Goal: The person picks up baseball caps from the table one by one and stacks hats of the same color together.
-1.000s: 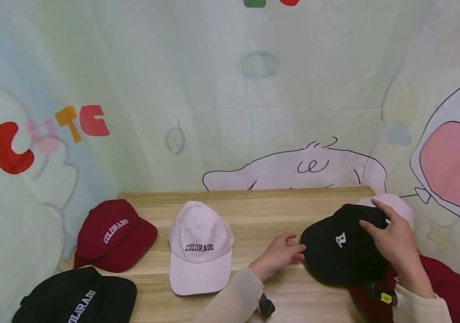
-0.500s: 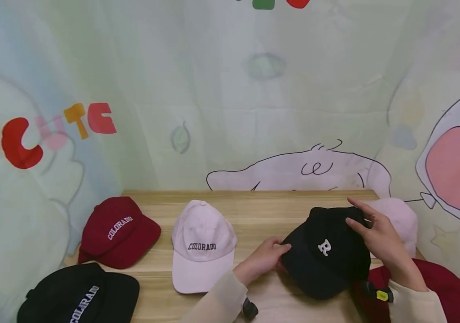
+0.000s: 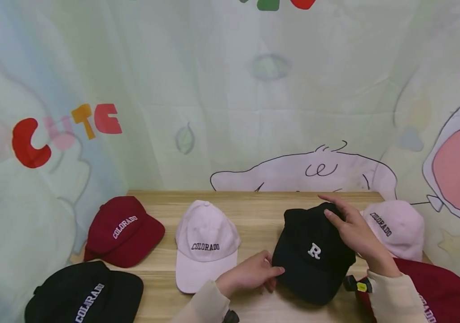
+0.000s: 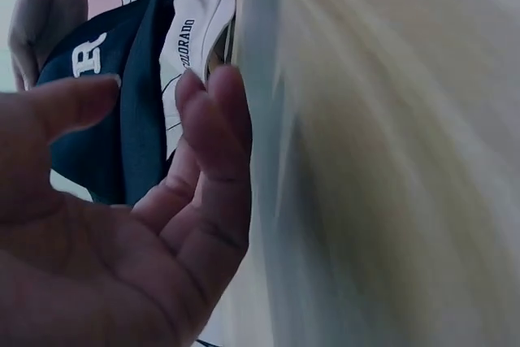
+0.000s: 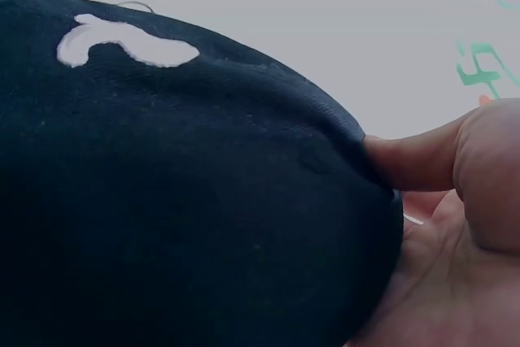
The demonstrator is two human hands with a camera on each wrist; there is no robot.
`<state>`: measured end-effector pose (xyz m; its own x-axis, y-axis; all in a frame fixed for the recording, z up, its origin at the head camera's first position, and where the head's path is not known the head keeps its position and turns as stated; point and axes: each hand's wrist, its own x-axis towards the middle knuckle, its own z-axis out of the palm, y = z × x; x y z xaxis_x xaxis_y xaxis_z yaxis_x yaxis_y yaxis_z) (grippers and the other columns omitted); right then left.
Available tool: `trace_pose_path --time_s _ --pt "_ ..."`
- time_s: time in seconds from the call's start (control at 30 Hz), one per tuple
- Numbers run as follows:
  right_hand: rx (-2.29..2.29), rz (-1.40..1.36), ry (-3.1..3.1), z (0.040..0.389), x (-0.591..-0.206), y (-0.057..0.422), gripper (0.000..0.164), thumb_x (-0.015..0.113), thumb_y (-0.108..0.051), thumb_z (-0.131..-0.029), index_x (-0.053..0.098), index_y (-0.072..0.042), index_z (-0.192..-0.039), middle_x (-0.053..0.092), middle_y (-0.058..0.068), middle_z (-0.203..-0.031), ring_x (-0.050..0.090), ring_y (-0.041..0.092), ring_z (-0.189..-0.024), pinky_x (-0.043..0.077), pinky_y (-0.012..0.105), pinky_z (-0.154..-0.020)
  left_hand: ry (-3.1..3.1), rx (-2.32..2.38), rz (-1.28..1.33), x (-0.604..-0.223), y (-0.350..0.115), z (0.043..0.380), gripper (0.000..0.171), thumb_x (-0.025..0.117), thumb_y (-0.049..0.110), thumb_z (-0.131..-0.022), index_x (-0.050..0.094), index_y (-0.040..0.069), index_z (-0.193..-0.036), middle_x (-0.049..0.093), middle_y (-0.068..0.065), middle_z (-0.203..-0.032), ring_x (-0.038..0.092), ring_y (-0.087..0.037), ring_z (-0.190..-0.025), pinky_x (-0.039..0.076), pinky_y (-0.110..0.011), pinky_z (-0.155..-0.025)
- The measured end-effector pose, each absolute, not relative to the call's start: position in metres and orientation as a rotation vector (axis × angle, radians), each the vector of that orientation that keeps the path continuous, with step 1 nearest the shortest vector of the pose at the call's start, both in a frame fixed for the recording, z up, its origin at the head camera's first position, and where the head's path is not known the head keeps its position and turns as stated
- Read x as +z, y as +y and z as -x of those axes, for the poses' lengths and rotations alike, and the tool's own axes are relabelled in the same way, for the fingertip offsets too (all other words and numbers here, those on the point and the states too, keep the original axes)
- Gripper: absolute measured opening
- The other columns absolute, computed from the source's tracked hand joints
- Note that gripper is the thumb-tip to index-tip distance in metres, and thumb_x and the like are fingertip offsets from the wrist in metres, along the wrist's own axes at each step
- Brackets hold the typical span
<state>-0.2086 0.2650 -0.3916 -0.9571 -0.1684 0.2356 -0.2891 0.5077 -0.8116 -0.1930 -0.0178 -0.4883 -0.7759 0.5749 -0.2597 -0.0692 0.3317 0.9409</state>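
Both of my hands are at a black baseball cap (image 3: 314, 237) with a white letter R, tilted brim-down over the right half of the wooden table. My left hand (image 3: 251, 271) pinches the brim's left edge; in the left wrist view its thumb (image 4: 85, 103) lies over the brim with the fingers beneath. High on the cap's right side, my right hand (image 3: 357, 231) grips the crown. The right wrist view shows that thumb (image 5: 414, 156) pressing into the dark cloth, the other fingers mostly hidden behind it.
A white Colorado cap (image 3: 205, 246) lies left of my left hand. Farther left are a dark red cap (image 3: 122, 231) and another black cap (image 3: 84, 294). At right, a pale pink cap (image 3: 397, 226) sits behind a dark red cap (image 3: 444, 289). A printed curtain (image 3: 230, 112) stands behind the table (image 3: 262, 208).
The black R cap has moved left, away from the pink and red caps, and turned so its brim points more toward me. My left hand has gone from touching the brim to pinching it.
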Motion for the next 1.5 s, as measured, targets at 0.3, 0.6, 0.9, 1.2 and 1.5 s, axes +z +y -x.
trace_pose_path --time_s 0.3,0.6,0.9,1.2,1.5 --pt "1.368 -0.491 -2.698 0.227 -0.398 0.236 0.042 0.052 -0.018 -0.109 0.051 -0.012 -0.151 0.051 0.015 -0.155 0.056 0.033 -0.132 0.043 0.042 -0.113 2.244 1.214 -0.538 -0.485 -0.041 0.178 0.028 0.072 0.034 -0.097 0.053 0.015 -0.091 0.067 -0.006 -0.059 0.054 -0.010 -0.052 0.036 -0.022 -0.054" --pt "1.330 -0.572 -2.751 0.246 -0.403 0.210 0.039 0.052 -0.015 -0.108 0.056 -0.011 -0.147 0.055 0.018 -0.152 0.048 0.042 -0.142 0.032 0.066 -0.118 2.349 1.097 -0.579 -0.484 -0.058 0.173 0.026 0.073 0.038 -0.095 0.057 0.018 -0.089 0.055 0.006 -0.053 0.052 -0.008 -0.051 0.041 -0.023 -0.057" --pt "1.375 -0.631 -2.747 0.262 -0.412 0.190 0.037 0.051 -0.012 -0.108 0.057 -0.010 -0.145 0.057 0.017 -0.149 0.051 0.040 -0.140 0.035 0.064 -0.117 2.500 0.947 -0.580 -0.481 -0.066 0.169 0.029 0.075 0.043 -0.091 0.063 0.017 -0.084 0.062 0.008 -0.073 0.054 -0.006 -0.065 0.045 -0.027 -0.063" --pt "1.400 -0.615 -2.736 0.273 -0.420 0.173 0.033 0.051 -0.010 -0.108 0.061 -0.008 -0.139 0.060 0.017 -0.146 0.052 0.038 -0.138 0.035 0.062 -0.117 2.561 0.885 -0.593 -0.480 -0.067 0.168 0.030 0.075 0.041 -0.091 0.065 0.014 -0.083 0.062 0.005 -0.069 0.055 -0.007 -0.062 0.047 -0.026 -0.062" --pt "1.395 -0.582 -2.733 0.278 -0.432 0.164 0.030 0.050 -0.009 -0.108 0.064 -0.006 -0.135 0.062 0.016 -0.143 0.054 0.037 -0.135 0.038 0.060 -0.115 2.655 0.785 -0.589 -0.472 -0.057 0.168 0.038 0.076 0.047 -0.090 0.055 0.015 -0.091 0.055 0.002 -0.070 0.052 -0.011 -0.061 0.044 -0.029 -0.056"
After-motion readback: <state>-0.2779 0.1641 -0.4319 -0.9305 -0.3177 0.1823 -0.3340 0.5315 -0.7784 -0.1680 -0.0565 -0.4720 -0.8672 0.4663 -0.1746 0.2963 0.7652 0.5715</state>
